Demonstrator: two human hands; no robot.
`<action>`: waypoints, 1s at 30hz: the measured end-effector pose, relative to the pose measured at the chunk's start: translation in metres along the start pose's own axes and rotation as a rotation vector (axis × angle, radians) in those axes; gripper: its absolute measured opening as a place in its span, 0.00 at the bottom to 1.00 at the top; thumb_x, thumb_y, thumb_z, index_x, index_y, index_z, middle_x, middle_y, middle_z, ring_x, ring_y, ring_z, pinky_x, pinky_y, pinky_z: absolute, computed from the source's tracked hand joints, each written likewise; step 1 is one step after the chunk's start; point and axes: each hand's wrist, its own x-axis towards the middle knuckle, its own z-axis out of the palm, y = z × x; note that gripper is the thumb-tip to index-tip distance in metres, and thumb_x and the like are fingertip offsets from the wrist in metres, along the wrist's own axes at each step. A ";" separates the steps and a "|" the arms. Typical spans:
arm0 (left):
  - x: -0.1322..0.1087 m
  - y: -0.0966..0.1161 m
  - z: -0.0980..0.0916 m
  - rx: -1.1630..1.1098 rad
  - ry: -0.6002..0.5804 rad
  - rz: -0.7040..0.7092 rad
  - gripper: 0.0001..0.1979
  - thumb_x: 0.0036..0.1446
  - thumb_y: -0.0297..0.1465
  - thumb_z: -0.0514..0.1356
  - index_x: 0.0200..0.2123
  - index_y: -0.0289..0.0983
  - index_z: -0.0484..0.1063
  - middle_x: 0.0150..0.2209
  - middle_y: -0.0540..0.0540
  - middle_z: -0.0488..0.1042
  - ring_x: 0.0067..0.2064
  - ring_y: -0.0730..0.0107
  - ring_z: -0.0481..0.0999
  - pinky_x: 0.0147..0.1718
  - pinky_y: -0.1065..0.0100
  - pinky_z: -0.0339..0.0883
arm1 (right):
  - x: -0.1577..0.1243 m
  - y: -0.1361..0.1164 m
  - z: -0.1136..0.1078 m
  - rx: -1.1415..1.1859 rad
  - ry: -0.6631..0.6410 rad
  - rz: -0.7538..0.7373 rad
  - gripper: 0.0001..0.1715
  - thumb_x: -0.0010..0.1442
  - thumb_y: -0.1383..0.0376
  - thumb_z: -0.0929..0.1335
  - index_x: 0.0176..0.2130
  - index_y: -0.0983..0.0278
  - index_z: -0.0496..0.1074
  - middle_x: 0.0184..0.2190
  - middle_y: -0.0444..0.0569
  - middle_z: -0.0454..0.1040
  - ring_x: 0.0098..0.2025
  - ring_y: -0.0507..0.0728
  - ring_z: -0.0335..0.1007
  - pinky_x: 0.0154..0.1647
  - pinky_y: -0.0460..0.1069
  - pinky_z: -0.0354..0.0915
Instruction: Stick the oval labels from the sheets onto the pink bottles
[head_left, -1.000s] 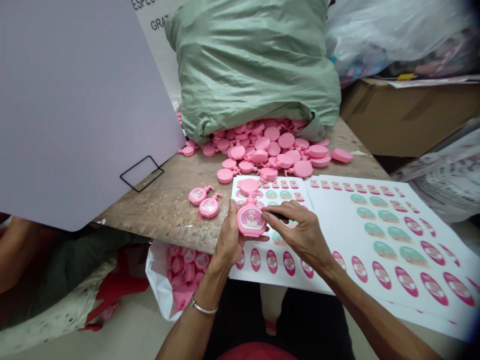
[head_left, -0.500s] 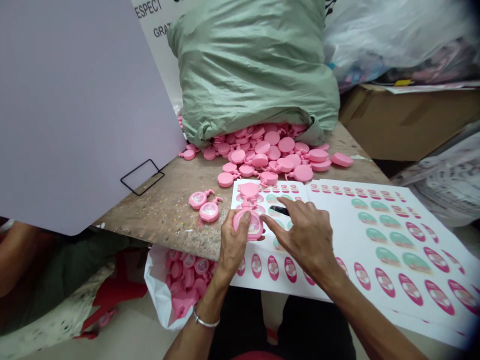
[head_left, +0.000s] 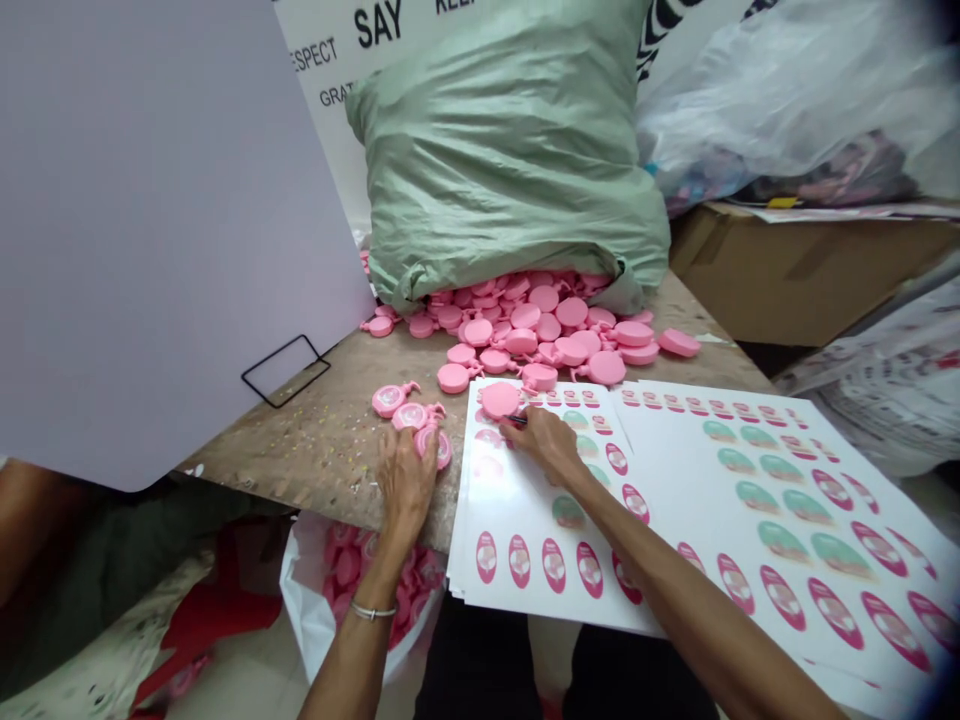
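Note:
My left hand [head_left: 407, 475] is at the table's left part, fingers closed around a pink round case [head_left: 441, 447] with a picture sticker on its face. Two similar stickered cases, one in the middle [head_left: 411, 415] and one farther back [head_left: 388, 400], lie in a row beside it. My right hand [head_left: 551, 440] is closed on a slim black tool [head_left: 516, 419], apparently tweezers, its tip partly hidden. Just beyond that tip, a plain pink case [head_left: 500, 400] rests on the sticker sheet [head_left: 517, 500], which bears pink oval and green dome stickers.
Plain pink cases [head_left: 525, 340] spill from a green sack [head_left: 510, 160] at the back. A second sticker sheet [head_left: 675, 470] lies right. Below the table edge hangs a white bag [head_left: 300, 590] of pink cases. A pale panel [head_left: 165, 230] stands left, a carton [head_left: 825, 270] right.
My left hand has carried the stickered case left, down beside the other two. My right hand, with the black tool, has moved forward and left to the plain case on the sheet.

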 end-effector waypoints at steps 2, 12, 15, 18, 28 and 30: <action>0.008 0.007 -0.006 -0.031 0.099 0.114 0.16 0.58 0.39 0.57 0.43 0.34 0.74 0.47 0.34 0.70 0.51 0.49 0.67 0.48 0.52 0.61 | 0.000 0.000 -0.007 0.016 -0.034 -0.057 0.14 0.56 0.56 0.66 0.33 0.65 0.74 0.30 0.55 0.78 0.32 0.60 0.72 0.28 0.49 0.57; -0.010 0.040 -0.017 -1.178 -1.194 -0.249 0.20 0.52 0.37 0.65 0.45 0.31 0.72 0.37 0.37 0.78 0.36 0.60 0.79 0.36 0.62 0.73 | -0.040 0.014 -0.079 0.330 -0.247 -0.681 0.15 0.58 0.59 0.68 0.45 0.58 0.74 0.42 0.46 0.77 0.41 0.56 0.72 0.42 0.49 0.64; -0.018 0.033 -0.008 -1.337 -0.912 -0.477 0.18 0.52 0.35 0.66 0.43 0.30 0.71 0.35 0.37 0.79 0.32 0.64 0.79 0.32 0.66 0.75 | -0.043 0.016 -0.055 0.411 -0.120 -0.455 0.17 0.63 0.55 0.62 0.47 0.60 0.70 0.41 0.48 0.76 0.39 0.56 0.71 0.38 0.49 0.64; -0.009 0.031 0.003 -1.404 -0.631 -0.548 0.17 0.51 0.34 0.66 0.42 0.31 0.71 0.34 0.39 0.79 0.33 0.64 0.80 0.33 0.65 0.76 | -0.049 0.015 -0.017 0.281 0.028 -0.254 0.14 0.66 0.58 0.58 0.40 0.61 0.69 0.32 0.47 0.75 0.32 0.56 0.68 0.32 0.49 0.59; 0.019 0.044 0.053 -1.451 -0.705 -0.498 0.16 0.46 0.30 0.68 0.37 0.28 0.72 0.33 0.39 0.79 0.34 0.63 0.80 0.37 0.64 0.74 | -0.059 0.017 0.032 -0.069 0.269 -0.354 0.11 0.65 0.63 0.60 0.34 0.62 0.68 0.30 0.50 0.73 0.36 0.58 0.63 0.37 0.51 0.50; 0.020 0.042 0.056 -1.439 -0.705 -0.485 0.16 0.46 0.31 0.69 0.37 0.28 0.73 0.32 0.39 0.79 0.33 0.63 0.79 0.36 0.65 0.74 | -0.058 0.019 0.030 -0.021 0.225 -0.355 0.10 0.64 0.64 0.61 0.33 0.62 0.68 0.29 0.48 0.73 0.35 0.58 0.63 0.36 0.51 0.49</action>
